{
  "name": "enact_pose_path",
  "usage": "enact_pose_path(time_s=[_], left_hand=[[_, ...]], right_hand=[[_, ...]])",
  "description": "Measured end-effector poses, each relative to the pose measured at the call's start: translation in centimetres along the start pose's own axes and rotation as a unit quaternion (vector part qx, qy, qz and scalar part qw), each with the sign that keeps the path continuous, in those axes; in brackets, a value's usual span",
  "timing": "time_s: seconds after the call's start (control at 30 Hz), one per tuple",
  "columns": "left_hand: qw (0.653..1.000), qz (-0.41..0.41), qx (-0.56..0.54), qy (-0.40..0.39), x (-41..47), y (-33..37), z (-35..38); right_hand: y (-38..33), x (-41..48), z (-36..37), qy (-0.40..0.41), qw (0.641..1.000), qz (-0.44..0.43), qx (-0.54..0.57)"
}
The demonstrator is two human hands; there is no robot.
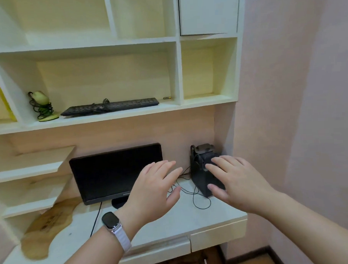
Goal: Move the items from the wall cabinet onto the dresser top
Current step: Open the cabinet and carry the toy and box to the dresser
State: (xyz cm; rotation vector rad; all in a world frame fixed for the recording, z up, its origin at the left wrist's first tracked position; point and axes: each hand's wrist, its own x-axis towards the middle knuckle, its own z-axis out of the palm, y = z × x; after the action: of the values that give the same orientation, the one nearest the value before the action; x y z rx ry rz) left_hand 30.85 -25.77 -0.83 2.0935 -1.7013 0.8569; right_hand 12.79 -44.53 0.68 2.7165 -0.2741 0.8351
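A black keyboard lies on the lower shelf of the white wall cabinet. Left of it stands a green ornament wound with dark wire. A small battery lies at the keyboard's right end. Below is the white dresser top. My left hand, with a watch on the wrist, hovers open over the dresser top in front of the monitor. My right hand is open too, fingers spread, just in front of a black speaker; I cannot tell if it touches it.
A black monitor stands on the dresser top, thin black cables trailing between it and the speaker. A wooden board lies at the left. Stepped shelves rise on the left; a pink wall closes the right. A drawer front sits below the top.
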Motion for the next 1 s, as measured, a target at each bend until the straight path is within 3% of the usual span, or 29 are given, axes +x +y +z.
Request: enact_pose_path(time_s=[0.33,0.73,1.0], left_hand=[[0.998,0.01,0.054,0.022,10.4,-0.5,4.6],[0.997,0.018,0.063,0.052,18.5,-6.4,7.3],[0.985,0.065,0.042,0.152,26.6,-13.6,7.7]], right_hand=[[11.1,5.4,4.0,0.024,0.999,-0.012,0.021],[14.8,13.6,6.2,0.008,1.0,-0.005,-0.005],[16.4,22.2,4.9,0.077,0.994,0.005,-0.077]])
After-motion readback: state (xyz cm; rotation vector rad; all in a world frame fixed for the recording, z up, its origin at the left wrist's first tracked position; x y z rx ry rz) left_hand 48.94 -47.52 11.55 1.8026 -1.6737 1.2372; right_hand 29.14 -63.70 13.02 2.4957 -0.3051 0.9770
